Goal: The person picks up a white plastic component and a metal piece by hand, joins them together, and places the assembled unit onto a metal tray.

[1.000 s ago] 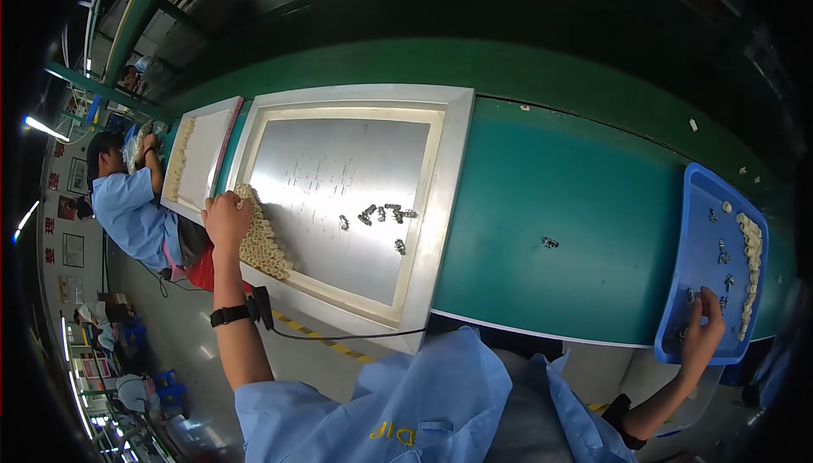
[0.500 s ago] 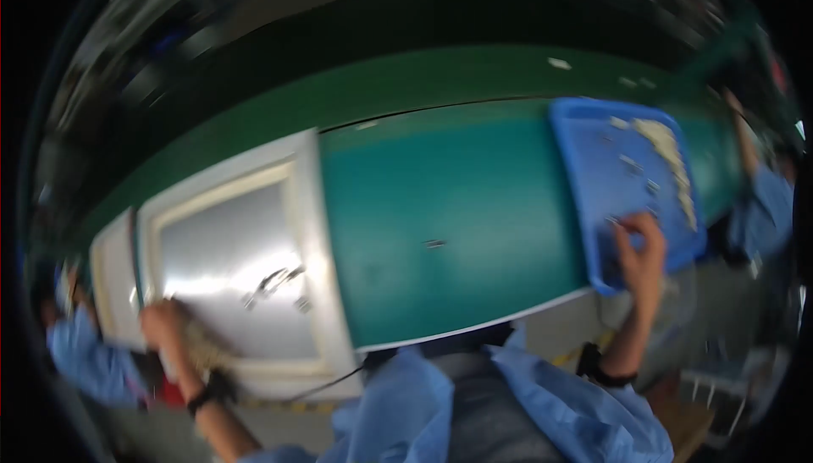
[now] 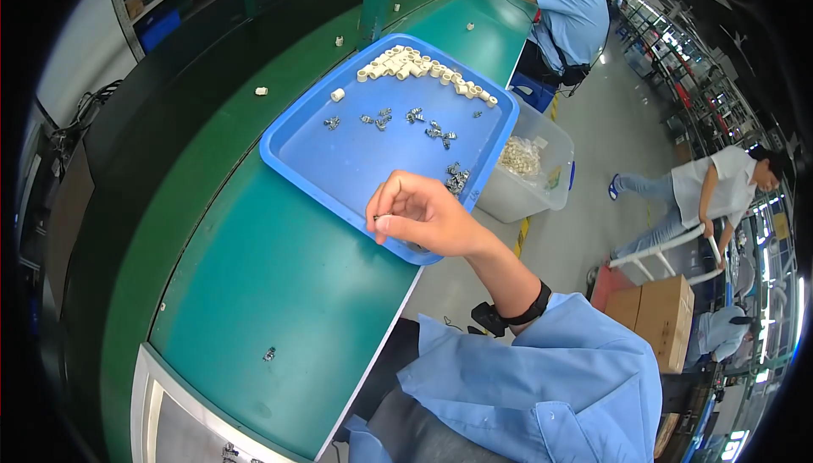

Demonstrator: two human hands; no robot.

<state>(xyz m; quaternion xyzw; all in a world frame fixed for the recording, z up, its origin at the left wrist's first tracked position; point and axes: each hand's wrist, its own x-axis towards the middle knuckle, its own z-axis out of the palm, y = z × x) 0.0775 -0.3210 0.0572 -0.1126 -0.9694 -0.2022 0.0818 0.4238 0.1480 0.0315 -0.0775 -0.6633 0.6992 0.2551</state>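
Observation:
My right hand (image 3: 423, 213) is over the near edge of a blue plastic tray (image 3: 284, 162). Its thumb and fingertips are pinched on a small metal part (image 3: 381, 217), mostly hidden by the fingers. Small dark metal pieces (image 3: 436, 131) lie in loose clumps across the tray floor, with another pile (image 3: 456, 179) by its right wall. Short cream-coloured cylindrical pieces (image 3: 398, 63) are heaped along the far side. My left hand is outside the picture.
On the green work surface (image 3: 279, 251) lies a single metal piece (image 3: 269, 354), near a white-framed metal plate (image 3: 169, 421). A bin with bagged cream pieces (image 3: 521, 158) stands right of the tray. A seated co-worker (image 3: 567, 23) is beyond; another person (image 3: 720, 188) pushes a trolley (image 3: 669, 264).
The view has swung to the right, bringing the tray to the middle and taking my left hand out of sight. My right hand has gone from inside the tray to its near edge.

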